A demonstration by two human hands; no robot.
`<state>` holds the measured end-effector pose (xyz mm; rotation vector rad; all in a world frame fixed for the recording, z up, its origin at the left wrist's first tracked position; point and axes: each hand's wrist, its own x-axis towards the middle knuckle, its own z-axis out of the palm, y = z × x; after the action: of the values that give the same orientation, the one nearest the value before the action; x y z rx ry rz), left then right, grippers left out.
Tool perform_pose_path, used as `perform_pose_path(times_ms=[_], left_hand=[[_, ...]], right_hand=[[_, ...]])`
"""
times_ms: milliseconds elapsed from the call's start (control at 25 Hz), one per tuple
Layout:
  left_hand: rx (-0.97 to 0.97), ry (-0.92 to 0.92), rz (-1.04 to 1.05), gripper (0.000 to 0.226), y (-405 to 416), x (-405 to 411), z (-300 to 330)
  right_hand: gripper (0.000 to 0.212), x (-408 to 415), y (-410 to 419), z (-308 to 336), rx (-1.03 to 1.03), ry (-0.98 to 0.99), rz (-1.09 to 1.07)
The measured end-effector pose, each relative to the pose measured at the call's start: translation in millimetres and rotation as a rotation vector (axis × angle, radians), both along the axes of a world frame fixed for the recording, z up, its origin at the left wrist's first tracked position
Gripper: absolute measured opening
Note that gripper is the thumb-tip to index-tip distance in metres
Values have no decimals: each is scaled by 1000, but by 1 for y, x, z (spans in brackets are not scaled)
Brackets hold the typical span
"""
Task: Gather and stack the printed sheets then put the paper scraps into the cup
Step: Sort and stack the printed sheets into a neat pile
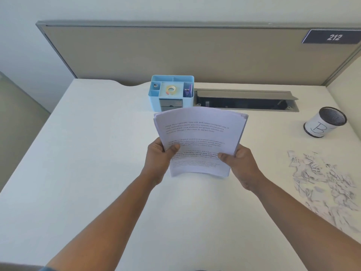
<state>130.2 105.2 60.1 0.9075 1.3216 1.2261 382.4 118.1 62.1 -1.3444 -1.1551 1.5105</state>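
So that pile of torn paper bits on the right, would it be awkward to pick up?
Probably. The paper scraps look small, thin and loosely scattered, so they would likely slip between fingers and drift if pushed fast. They seem very light, so several handfuls into the cup seems likely.

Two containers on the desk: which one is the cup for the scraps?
The round mesh cup at far right, wrapped in white paper marked "B", beyond the scraps. The other is a blue compartmented organiser holding tape.
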Motion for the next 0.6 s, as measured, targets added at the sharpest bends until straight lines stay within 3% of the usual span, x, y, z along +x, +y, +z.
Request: perform_pose_path(times_ms=[280,600], left_hand=[[-3,-70,-50,32,-10,22,7],[-105,10,135,24,-13,31,4]], right_hand=[[35,9,-12,-4,-61,26,-4],[37,5,-21,-8,-42,-79,68]])
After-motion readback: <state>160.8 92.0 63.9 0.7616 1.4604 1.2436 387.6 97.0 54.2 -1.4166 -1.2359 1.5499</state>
